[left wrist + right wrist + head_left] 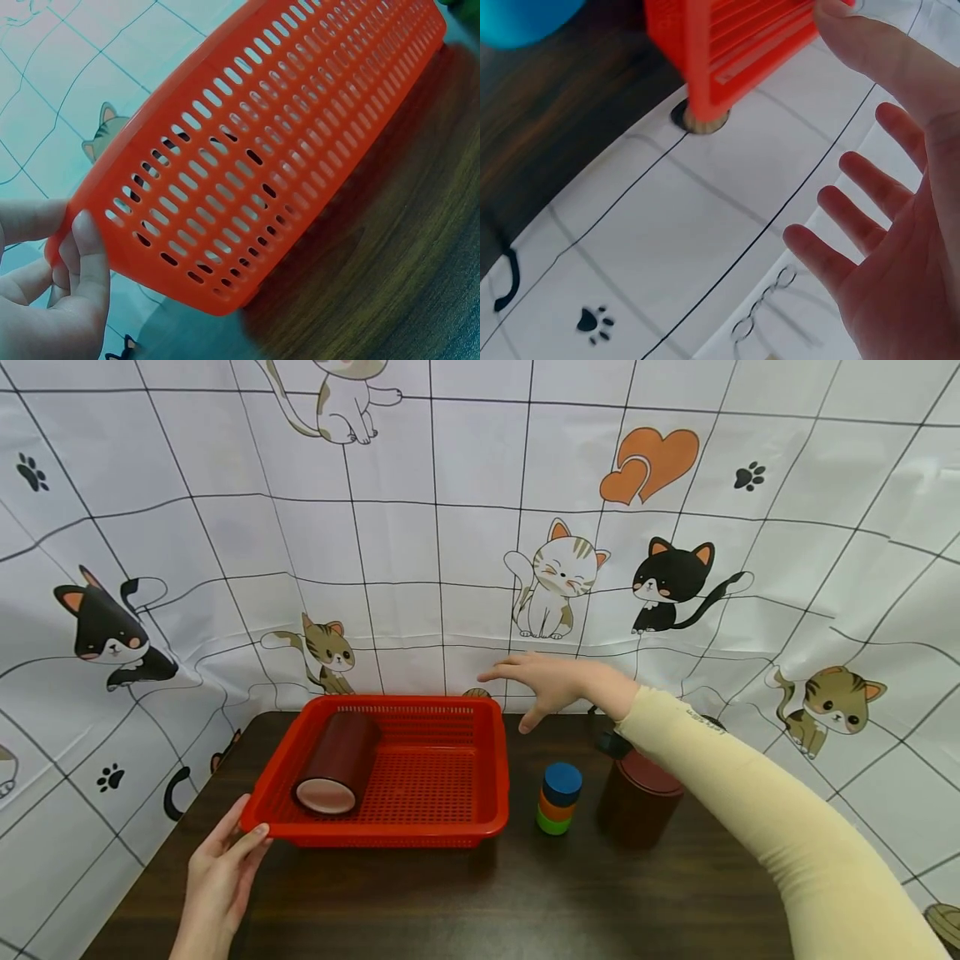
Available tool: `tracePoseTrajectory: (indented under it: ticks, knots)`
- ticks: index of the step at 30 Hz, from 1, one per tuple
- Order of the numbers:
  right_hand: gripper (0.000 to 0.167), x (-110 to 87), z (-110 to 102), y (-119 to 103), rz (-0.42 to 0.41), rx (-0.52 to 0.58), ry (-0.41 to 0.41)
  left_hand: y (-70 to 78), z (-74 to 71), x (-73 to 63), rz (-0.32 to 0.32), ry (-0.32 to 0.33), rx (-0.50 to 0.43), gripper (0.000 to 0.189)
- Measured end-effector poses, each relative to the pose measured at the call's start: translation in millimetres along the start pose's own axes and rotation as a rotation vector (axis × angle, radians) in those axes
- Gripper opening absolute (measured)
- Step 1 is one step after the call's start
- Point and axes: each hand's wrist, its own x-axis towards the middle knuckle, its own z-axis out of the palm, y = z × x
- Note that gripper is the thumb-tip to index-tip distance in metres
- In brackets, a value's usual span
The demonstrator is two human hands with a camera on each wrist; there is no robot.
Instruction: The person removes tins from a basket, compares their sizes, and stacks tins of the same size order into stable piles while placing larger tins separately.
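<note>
A red slotted plastic basket [431,781] is on the dark table, with a dark brown cylinder [341,760] lying on its side inside. My left hand [221,868] pinches the rim at the basket's front left corner. The left wrist view shows the thumb and fingers of the left hand [71,300] on either side of that rim. Over the basket's back right corner, my right hand [551,685] reaches with fingers spread. In the right wrist view the right hand [892,247] holds nothing; its thumb overlaps the basket's edge [701,67], and contact is unclear.
Right of the basket stands a small blue, orange and green stack [558,797]. Beyond it is a brown lidded canister [641,802], partly hidden by my right sleeve [750,810]. A white cat-printed sheet [480,543] hangs behind the table [450,910].
</note>
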Motion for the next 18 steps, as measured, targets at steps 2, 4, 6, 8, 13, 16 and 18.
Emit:
tracePoseTrajectory:
  ticks: [2, 4, 6, 8, 13, 16, 18]
  knots:
    - [0.093, 8.6, 1, -6, -0.01, -0.003, -0.003, 0.5, -0.5, -0.5, -0.006, 0.003, -0.003, 0.074]
    - [0.093, 16.7, 1, -11, -0.024, -0.003, -0.006, 0.4, -1.2, -1.2, -0.006, 0.001, -0.005, 0.074]
    - [0.091, 25.2, 3, -16, -0.045, -0.003, -0.002, -0.2, -2.0, -2.1, -0.001, -0.006, -0.001, 0.074]
    - [0.09, 33.2, 3, -21, -0.072, 0.0, 0.008, -0.9, -2.9, -2.5, 0.01, -0.017, -0.004, 0.074]
    - [0.087, 52.5, 3, -32, -0.129, -0.01, 0.054, 0.4, -1.5, -1.3, 0.016, -0.034, -0.002, 0.073]
    - [0.085, 64.9, 5, -39, -0.146, -0.026, 0.083, 1.8, 0.5, -1.2, 0.004, -0.016, 0.006, 0.074]
    - [0.085, 74.0, 7, -43, -0.156, -0.024, 0.096, 1.9, 1.0, -1.7, -0.001, -0.002, 0.005, 0.074]
